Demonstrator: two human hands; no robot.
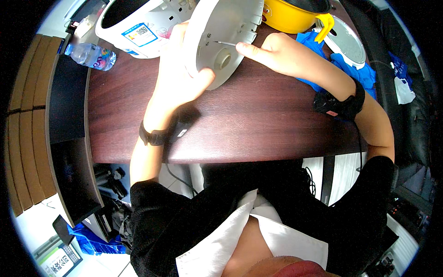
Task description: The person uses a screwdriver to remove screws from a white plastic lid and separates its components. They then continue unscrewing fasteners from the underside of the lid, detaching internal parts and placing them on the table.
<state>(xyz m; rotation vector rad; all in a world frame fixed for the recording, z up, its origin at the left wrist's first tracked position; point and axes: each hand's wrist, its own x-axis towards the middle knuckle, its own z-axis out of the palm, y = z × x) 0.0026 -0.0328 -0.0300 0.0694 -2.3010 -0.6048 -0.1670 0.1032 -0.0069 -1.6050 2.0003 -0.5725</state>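
Observation:
My left hand point(180, 85) grips the rim of a round white plastic cover point(221, 25), tilted up on edge above the table. Its inner side faces right and shows small screw holes, slots along the edge and a raised round collar. In my right hand point(281, 53) is a screwdriver point(225, 43); only its thin metal shaft shows, the handle being hidden in the closed fingers. The shaft points left, its tip close to the small holes inside the cover. Whether the tip touches the cover I cannot tell. Behind my left hand stands a white appliance housing point(115, 32) with a blue-edged label.
A dark wood-look table point(230, 129) spans the front. At the back right are a yellow pot point(286, 18) with a handle, an oval white-rimmed lid point(348, 44) and blue cloth point(367, 76). A plastic bottle point(94, 56) lies at the left edge, near stacked cardboard boxes point(25, 111).

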